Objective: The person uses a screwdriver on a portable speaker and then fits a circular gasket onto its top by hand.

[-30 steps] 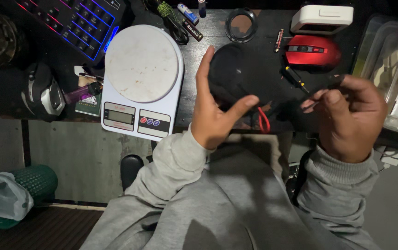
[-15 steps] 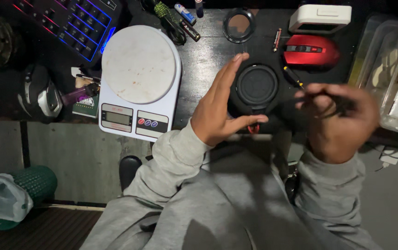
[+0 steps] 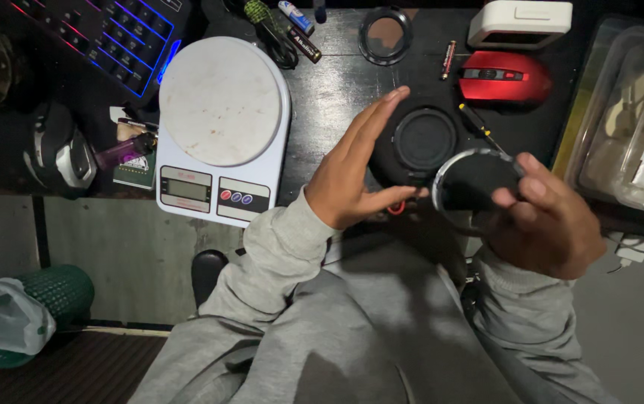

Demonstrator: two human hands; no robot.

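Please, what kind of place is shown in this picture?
Probably a home desk used for small repairs. On the dark desk are a backlit keyboard, a red computer mouse and a white kitchen scale. The right hand holds a round black part.

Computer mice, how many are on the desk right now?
2: a red mouse at the desk's upper right, beyond the right hand, and a black and silver mouse at far left, beside the kitchen scale.
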